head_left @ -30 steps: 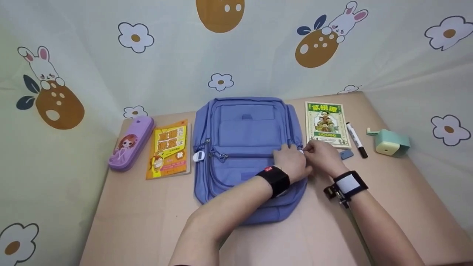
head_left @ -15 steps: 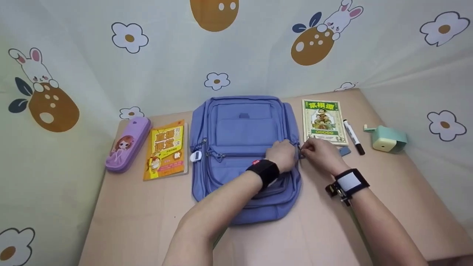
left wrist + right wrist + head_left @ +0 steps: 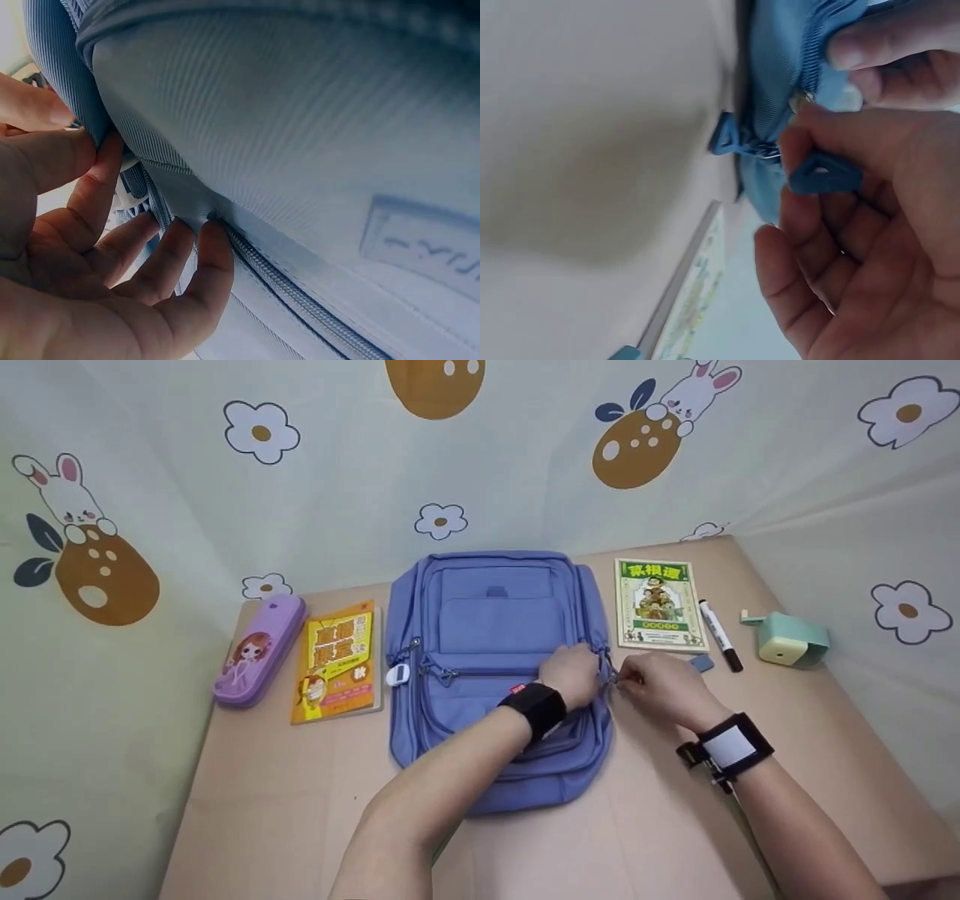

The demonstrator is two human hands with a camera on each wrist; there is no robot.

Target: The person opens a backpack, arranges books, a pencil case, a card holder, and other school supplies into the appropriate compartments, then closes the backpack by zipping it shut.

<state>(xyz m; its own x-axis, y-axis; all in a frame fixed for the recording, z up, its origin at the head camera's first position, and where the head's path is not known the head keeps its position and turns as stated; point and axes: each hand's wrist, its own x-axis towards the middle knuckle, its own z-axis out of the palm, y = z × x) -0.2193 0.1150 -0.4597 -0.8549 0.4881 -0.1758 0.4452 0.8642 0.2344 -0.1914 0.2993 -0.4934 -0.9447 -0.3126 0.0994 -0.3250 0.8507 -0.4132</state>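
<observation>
A blue backpack (image 3: 499,626) lies front up on the table. My left hand (image 3: 574,679) is at its right side; in the left wrist view the thumb and forefinger pinch the fabric edge, the other fingertips resting by a zip (image 3: 292,289). Just to the right, my right hand (image 3: 667,690) pinches a zipper pull (image 3: 825,174) with a blue triangular tab, as the right wrist view shows. Another blue triangular pull (image 3: 724,135) hangs beside it. The zip teeth (image 3: 810,60) run up toward the left fingers. How far this zip is undone cannot be told.
Left of the backpack lie a purple pencil case (image 3: 259,652) and an orange book (image 3: 334,664). On the right are a green-bordered book (image 3: 660,604), a marker (image 3: 720,635), a small blue eraser-like block (image 3: 702,662) and a green pencil sharpener (image 3: 791,641). A patterned curtain (image 3: 337,510) surrounds the table.
Over the last second the left hand has shifted slightly left along the bag's side. The right hand has drawn slightly down and right in the last half second, still at the zipper pull.
</observation>
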